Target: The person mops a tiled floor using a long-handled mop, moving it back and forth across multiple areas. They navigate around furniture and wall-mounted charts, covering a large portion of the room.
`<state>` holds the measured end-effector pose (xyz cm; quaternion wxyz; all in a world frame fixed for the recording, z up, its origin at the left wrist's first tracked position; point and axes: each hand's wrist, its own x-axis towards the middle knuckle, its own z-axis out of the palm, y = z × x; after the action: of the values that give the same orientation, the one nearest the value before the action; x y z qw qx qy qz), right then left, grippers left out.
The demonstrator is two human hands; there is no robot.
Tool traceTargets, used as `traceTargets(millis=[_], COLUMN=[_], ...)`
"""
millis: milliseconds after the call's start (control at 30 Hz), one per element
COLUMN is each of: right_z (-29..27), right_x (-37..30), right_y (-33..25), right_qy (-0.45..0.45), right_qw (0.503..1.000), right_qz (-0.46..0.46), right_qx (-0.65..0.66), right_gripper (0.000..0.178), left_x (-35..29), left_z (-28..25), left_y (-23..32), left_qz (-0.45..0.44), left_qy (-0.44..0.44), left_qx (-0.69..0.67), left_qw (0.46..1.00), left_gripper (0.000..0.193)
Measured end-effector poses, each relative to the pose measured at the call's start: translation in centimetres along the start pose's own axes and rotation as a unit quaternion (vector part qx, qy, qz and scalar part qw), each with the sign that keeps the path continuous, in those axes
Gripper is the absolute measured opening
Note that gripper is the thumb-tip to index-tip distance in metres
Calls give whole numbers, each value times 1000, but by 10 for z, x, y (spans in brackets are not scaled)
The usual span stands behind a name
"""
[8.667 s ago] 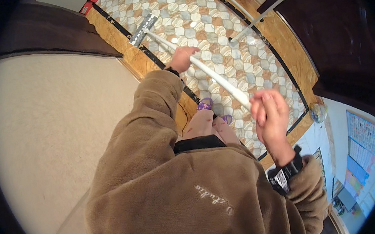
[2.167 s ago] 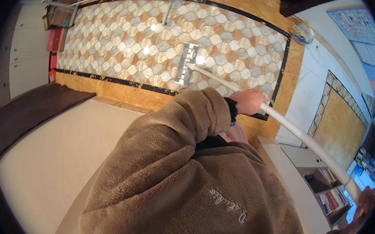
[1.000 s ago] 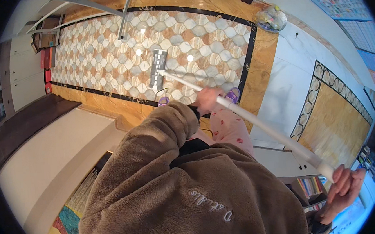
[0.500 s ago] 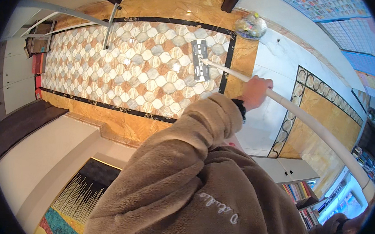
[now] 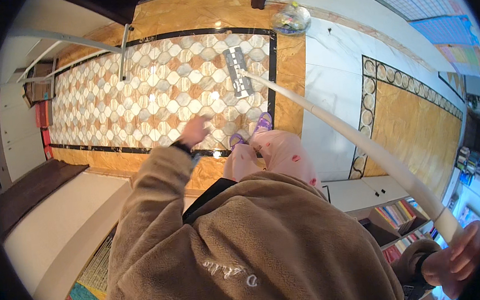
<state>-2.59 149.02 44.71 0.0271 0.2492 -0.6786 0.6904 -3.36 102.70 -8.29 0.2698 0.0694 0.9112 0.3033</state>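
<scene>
A flat mop with a long pale pole (image 5: 340,128) slants across the view. Its grey and white mop head (image 5: 238,72) lies on the patterned tile floor near the dark border. At the lower right my right hand (image 5: 460,259) is closed round the upper end of the pole. My left hand (image 5: 195,131) is off the pole, held above the tiles in front of my body. It is slightly blurred, with nothing in it and its fingers loosely apart.
My feet in purple slippers (image 5: 263,123) stand near the tile border. A clear round bag (image 5: 290,19) sits by the wall. A white metal frame (image 5: 124,55) stands at upper left. A low cabinet (image 5: 356,197) and bookshelf (image 5: 394,217) are at my right.
My left hand has let go of the pole and swung left. The mop head shows slightly further left and tilted. My legs and slippers have come into view.
</scene>
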Motion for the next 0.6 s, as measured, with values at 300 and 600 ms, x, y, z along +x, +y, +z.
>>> traceTargets(millis=[300,600], right_z=[-93,-306], right_x=[-82,-70], right_y=[-22,42], right_qy=[79,68], right_qw=[511,727], right_qz=[-52,41], right_qx=[-854,-682], right_gripper=[21,34], left_x=[-170,-6], left_z=[27,78], left_y=[-72,133], left_qz=[-397,-282], left_qy=[-61,-24], left_qx=[-58,-170], left_qw=[914,944], left_gripper=[42,36])
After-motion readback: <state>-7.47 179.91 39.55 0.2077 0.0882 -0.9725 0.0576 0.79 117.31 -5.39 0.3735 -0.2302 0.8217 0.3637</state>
